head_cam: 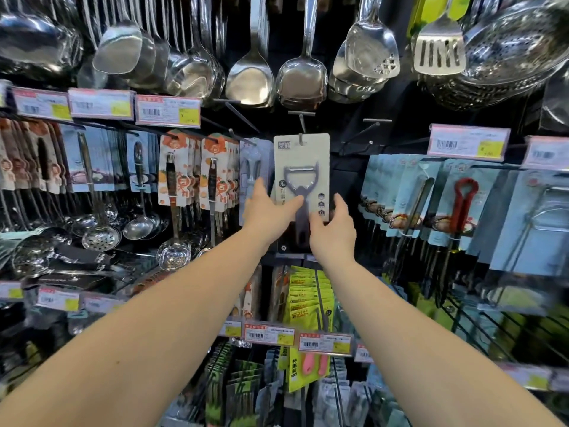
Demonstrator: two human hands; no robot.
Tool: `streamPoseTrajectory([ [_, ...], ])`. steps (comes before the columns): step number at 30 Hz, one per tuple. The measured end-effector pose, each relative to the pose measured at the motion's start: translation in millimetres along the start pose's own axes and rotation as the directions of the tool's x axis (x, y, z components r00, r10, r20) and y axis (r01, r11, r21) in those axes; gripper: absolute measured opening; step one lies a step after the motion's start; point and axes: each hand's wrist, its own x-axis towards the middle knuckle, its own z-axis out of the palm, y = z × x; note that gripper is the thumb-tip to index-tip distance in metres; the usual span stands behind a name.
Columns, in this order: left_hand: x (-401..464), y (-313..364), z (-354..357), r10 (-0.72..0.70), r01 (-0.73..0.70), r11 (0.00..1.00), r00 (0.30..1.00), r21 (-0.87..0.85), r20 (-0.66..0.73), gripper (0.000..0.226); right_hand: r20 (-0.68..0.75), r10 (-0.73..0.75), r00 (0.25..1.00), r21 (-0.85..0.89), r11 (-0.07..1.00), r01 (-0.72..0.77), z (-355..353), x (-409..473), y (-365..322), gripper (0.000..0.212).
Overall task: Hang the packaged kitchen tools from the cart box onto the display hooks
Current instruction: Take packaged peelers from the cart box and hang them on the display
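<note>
A packaged peeler on a pale card [303, 163] hangs straight ahead, its top hole over a metal display hook [302, 124]. My left hand [269, 211] grips the card's lower left side, thumb across the front near the peeler handle. My right hand [332, 228] holds the lower right edge, fingers behind the card. The bottom of the card is hidden by both hands. The cart box is out of view.
Bare hooks [366, 131] stick out to the right of the peeler. Carded tools [197, 171] hang at left, blue-carded tongs and openers [462, 204] at right. Steel ladles and spatulas [251, 69] hang overhead. Yellow packets [308, 300] and price tags [167, 110] fill lower rows.
</note>
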Motion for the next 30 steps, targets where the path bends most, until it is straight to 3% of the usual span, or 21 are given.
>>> streamPoseTrajectory([
  [3, -8, -31, 14, -0.060, 0.062, 0.997, 0.997, 0.036, -0.057, 0.093, -0.028, 0.069, 0.997, -0.089, 0.993, -0.071, -4, -2, 27, 0.061],
  [8, -35, -61, 59, -0.136, 0.138, 0.979, 0.990, 0.148, -0.027, 0.073, 0.004, 0.199, 0.980, -0.118, 0.973, -0.197, -30, -26, 89, 0.057],
  [12, -69, -41, 103, 0.002, -0.038, 0.942, 0.994, 0.334, 0.107, 0.066, -0.016, 0.225, 0.974, -0.152, 0.962, -0.225, -82, -33, 119, 0.052],
  [15, -99, -19, 143, 0.134, -0.242, 0.834, 0.961, 0.497, 0.243, 0.062, -0.041, 0.208, 0.977, -0.216, 0.953, -0.212, -137, -35, 135, 0.051],
  [18, -141, 10, 204, 0.201, -0.404, 0.707, 0.902, 0.580, 0.383, 0.062, -0.091, 0.183, 0.979, -0.355, 0.913, -0.203, -217, -46, 159, 0.051],
  [23, -249, 66, 327, 0.256, -0.622, 0.549, 0.761, 0.558, 0.596, 0.059, -0.187, 0.176, 0.967, -0.634, 0.730, -0.255, -398, -83, 204, 0.048],
  [30, -400, 151, 482, 0.367, -0.794, 0.527, 0.535, 0.305, 0.761, 0.054, -0.415, 0.200, 0.888, -0.677, 0.583, -0.448, -611, -145, 254, 0.048],
])
